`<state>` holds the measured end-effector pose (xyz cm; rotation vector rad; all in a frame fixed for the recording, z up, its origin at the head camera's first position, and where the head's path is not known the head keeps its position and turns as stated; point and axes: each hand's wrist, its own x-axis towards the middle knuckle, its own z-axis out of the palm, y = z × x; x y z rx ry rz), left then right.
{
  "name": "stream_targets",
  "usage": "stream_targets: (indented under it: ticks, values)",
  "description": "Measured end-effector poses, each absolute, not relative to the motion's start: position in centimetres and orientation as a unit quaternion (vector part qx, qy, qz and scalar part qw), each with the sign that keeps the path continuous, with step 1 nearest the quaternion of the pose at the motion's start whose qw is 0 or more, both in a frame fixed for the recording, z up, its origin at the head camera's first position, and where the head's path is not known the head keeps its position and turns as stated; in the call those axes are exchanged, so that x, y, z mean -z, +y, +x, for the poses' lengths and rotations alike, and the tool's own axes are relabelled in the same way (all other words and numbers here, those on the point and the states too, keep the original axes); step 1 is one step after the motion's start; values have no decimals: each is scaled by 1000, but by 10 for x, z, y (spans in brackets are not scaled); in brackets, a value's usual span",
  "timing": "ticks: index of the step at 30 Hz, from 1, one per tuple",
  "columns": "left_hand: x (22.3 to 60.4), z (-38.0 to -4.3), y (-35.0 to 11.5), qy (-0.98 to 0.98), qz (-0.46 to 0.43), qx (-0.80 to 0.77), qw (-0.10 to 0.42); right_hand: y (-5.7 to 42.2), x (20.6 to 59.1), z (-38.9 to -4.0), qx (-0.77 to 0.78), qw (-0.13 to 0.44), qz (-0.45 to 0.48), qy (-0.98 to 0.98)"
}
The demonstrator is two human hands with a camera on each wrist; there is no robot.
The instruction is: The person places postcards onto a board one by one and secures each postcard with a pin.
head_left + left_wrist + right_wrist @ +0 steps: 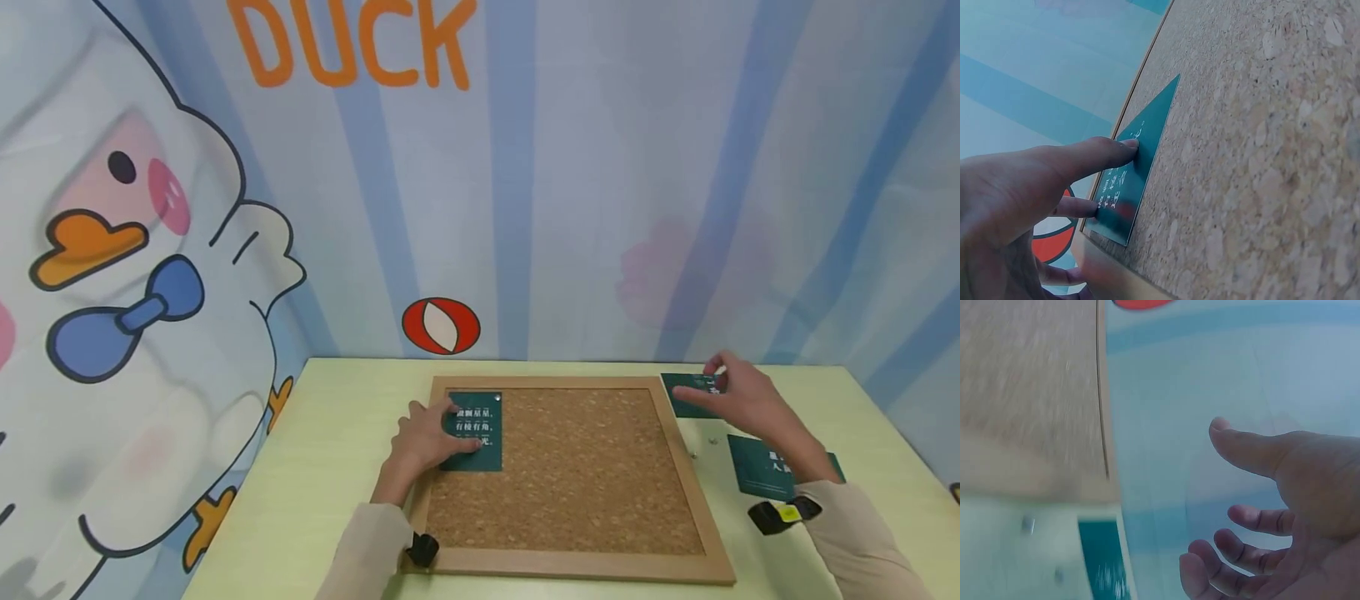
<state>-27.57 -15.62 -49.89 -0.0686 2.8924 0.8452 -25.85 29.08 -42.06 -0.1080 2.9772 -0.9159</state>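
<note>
A card, probably light, thin, slick and best taken by its edges, is laid in the far left corner of the board and touched by the left hand's spread fingers, the left hand being unclenched, while nothing is held between the parted fingers of the right hand.

Cork, matt and rough with coarse flecks, faces the board; its frame looks like smooth wood. The green card on it seems smooth paper with a glossy sheen. The backdrop looks like creased cloth, the sleeves matt fabric, the worktop smooth.
</note>
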Motion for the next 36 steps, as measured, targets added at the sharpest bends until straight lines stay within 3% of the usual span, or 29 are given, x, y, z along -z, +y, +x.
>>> stream_targets:
  ticks: [10,16,21,36]
  values:
    - [498,-274,-157,958,-21,-280,60,369,451,-223,258,9,65,964]
    - [499,-275,-156,958,-21,-279,60,398,483,-204,236,47,182,953]
    - [499,-275,-155,959,-22,-276,60,410,505,-195,226,82,267,933]
    - [500,-275,-153,956,-29,-285,62,404,515,-207,198,106,306,925]
